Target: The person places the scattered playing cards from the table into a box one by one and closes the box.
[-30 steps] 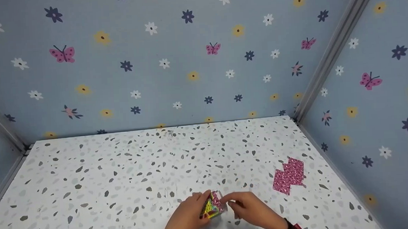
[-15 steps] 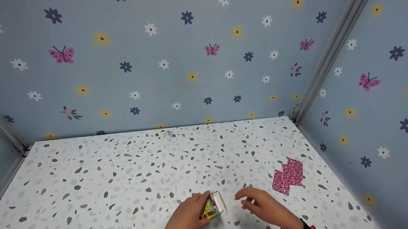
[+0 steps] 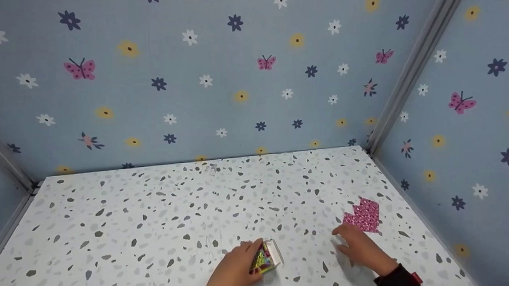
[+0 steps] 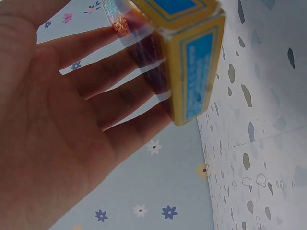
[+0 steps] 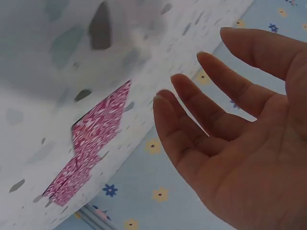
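Observation:
My left hand (image 3: 232, 268) grips a small card box (image 3: 262, 258), with the thumb and fingers on its sides. In the left wrist view the box (image 4: 192, 72) is yellow with blue panels and a shiny multicoloured side. A white flap (image 3: 274, 252) stands out from its right end in the head view. To the right, overlapping pink patterned cards (image 3: 366, 215) lie flat on the table. My right hand (image 3: 360, 246) is over their near edge, fingers loosely bent and holding nothing. In the right wrist view the cards (image 5: 98, 127) lie apart from the fingertips.
The white speckled table (image 3: 154, 218) runs back to a blue wall (image 3: 215, 58) with flowers and butterflies. Another patterned wall (image 3: 477, 148) stands along the right side, with a grey metal corner strip (image 3: 412, 69) between them.
My right hand has left the box and moved right to the pink cards, covering their near part. The pink face at the box's opening gave way to white. The left hand stayed put.

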Available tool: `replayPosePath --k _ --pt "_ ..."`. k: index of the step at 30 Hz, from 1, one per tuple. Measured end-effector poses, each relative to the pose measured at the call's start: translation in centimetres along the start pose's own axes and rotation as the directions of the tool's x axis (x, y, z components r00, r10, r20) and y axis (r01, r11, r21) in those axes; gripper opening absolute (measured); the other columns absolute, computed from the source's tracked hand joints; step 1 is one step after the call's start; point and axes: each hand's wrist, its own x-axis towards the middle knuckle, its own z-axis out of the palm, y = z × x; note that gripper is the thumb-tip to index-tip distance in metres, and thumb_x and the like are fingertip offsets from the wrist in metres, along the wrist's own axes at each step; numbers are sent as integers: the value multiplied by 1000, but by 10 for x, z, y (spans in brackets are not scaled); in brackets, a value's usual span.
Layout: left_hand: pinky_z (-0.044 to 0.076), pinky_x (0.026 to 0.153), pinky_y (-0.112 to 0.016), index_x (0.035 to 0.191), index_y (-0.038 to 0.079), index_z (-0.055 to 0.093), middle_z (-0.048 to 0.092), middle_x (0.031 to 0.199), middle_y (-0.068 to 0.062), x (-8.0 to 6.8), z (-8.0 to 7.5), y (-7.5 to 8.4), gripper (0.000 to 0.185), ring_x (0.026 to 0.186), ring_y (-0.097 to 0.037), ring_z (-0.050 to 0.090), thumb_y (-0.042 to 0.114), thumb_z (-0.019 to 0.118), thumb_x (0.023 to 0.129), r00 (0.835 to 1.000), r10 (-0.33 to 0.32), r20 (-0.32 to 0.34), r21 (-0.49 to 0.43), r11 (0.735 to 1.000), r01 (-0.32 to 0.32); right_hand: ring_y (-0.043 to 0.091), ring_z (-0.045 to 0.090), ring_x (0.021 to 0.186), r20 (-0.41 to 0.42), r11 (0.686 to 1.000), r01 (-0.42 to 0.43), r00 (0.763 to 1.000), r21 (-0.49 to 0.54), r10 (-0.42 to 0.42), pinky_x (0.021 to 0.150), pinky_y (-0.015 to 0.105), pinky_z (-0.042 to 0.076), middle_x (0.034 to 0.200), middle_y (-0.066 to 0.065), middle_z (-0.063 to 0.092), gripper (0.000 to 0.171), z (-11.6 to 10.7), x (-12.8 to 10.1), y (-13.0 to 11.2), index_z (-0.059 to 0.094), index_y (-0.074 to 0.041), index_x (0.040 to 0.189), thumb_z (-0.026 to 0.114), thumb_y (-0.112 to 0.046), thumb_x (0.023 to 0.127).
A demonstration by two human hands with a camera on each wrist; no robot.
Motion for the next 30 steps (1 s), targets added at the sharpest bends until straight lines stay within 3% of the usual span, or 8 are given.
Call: replayPosePath --k 7,12,19,26,30 --pt "50 79 -33 137 6 44 59 119 -11 -1 -1 0 72 94 -21 59 27 74 75 1000 -8 5 -11 1000 8 40 52 108 -115 987 -148 983 -61 140 90 54 44 113 23 57 42 -3 15 34 56 4 114 71 -2 76" --pt "50 81 -35 137 6 44 58 120 -11 -1 -1 0 72 96 -22 59 28 74 75 1000 -17 9 -14 1000 17 47 46 114 -39 963 -221 975 -152 218 91 60 40 120 30 52 54 -4 19 51 48 8 122 72 -13 79" --pt "50 84 -37 138 7 43 58 122 -11 -2 -3 2 73 98 -23 59 28 74 75 999 -33 13 -20 999 33 51 34 127 51 950 -309 949 -38 311 101 64 29 136 34 41 70 -6 16 64 40 11 133 72 -19 79" --pt "50 82 -35 136 6 44 59 120 -11 -1 -3 1 72 97 -22 59 27 75 75 1000 -8 -8 -14 1000 8 54 24 130 69 946 -318 944 -58 322 103 68 23 139 37 33 79 -10 18 65 32 11 138 74 -15 77" --pt "50 81 -35 137 6 44 59 120 -11 -1 -2 1 71 97 -22 59 27 74 75 1000 -16 3 -16 1000 16 58 14 131 117 932 -359 925 -43 362 104 68 20 141 41 23 86 -13 19 66 28 8 141 76 -20 75"
